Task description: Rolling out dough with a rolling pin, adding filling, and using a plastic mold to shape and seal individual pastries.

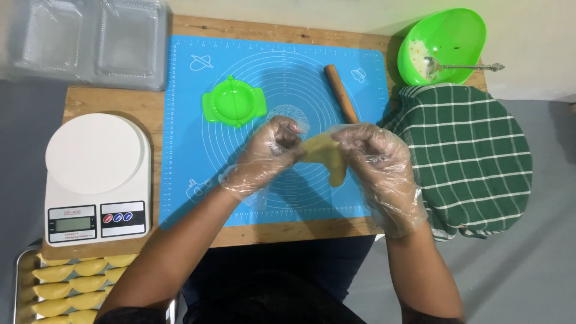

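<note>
Judging by the tray [24, 264] at the lower left, where rows of folded yellow pastries [71, 284] already lay, much of the batch was done. One more piece of yellow dough [327, 157] was held above the blue silicone mat [192, 120], pinched at either edge by the gloved left hand [264, 157] and right hand [375, 159]. The green dumpling press [234, 102] lay open and empty, the rolling pin [341, 93] was set aside, and filling remained in the green bowl [456, 30]; pressing and filling were judged outstanding
</note>
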